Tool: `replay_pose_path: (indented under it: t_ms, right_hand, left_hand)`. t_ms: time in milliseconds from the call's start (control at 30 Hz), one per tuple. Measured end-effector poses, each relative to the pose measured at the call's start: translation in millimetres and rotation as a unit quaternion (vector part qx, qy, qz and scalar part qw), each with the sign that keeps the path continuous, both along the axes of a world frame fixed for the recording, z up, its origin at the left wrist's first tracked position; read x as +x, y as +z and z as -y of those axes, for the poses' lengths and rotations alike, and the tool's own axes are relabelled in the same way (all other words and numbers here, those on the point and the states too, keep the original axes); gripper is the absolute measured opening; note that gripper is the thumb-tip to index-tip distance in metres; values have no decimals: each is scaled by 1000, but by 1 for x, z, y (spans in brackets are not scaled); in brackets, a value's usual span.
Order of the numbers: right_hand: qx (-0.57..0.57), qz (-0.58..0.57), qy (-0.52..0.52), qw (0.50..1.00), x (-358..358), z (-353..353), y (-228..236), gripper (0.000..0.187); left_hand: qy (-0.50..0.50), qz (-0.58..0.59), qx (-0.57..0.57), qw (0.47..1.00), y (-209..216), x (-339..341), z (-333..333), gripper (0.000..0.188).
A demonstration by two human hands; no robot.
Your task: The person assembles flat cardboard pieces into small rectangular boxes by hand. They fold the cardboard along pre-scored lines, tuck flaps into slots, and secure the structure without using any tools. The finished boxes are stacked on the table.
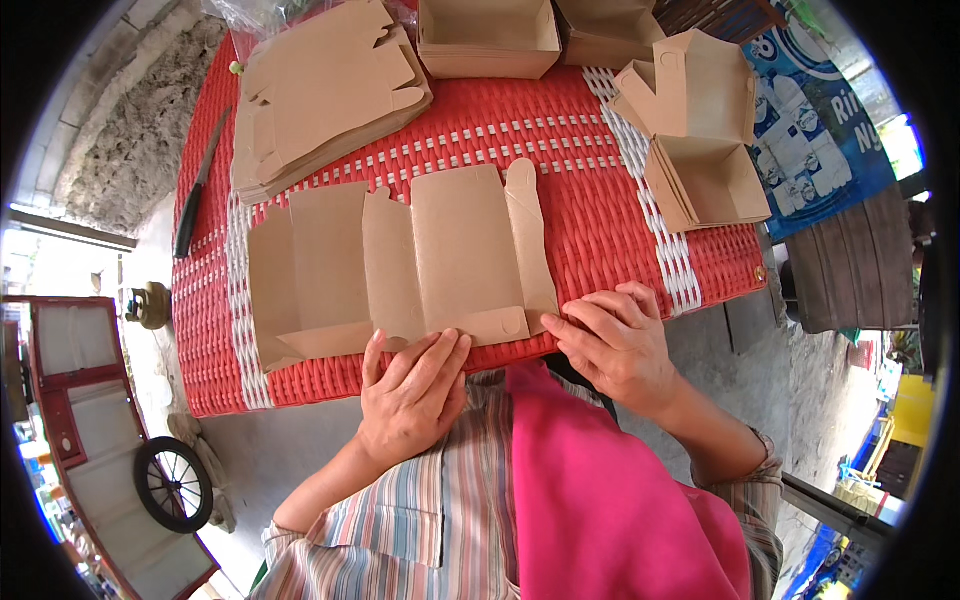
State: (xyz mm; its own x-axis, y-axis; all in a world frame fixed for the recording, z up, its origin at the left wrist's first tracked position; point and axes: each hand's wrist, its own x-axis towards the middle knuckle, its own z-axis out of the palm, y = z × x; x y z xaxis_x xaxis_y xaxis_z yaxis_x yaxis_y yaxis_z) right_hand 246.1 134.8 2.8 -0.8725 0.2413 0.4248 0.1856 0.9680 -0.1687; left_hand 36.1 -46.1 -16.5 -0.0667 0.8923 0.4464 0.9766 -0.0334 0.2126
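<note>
A brown cardboard box blank [470, 240] lies mostly unfolded at the near edge of a red and white woven table [600, 240]. Its near flaps are partly folded, and crease lines run across the panels. My left hand [415, 390] grips the middle of the near edge, fingertips on the folded flap. At the right near corner, my right hand [615, 345] pinches a small side flap with bent fingers. The undersides of both grips are hidden.
A stack of flat box blanks [330, 90] sits at the far left, beside a dark-handled knife [190, 215]. Folded open boxes [490, 40] stand along the far edge. Another open-lidded box [710, 180] is at the right, next to a blue printed sheet [820, 130].
</note>
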Motion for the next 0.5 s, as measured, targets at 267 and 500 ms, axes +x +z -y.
replay_pose_path:
  t_ms: [267,500]
  right_hand:
    - [-107,-64,-91,988,8,-7,-2,29]
    - [-136,-105,-153,973,-4,-15,1,44]
  left_hand:
    - [0,44,12,999,-3,1,0,35]
    - [-24,70,171,983,15,-8,17,21]
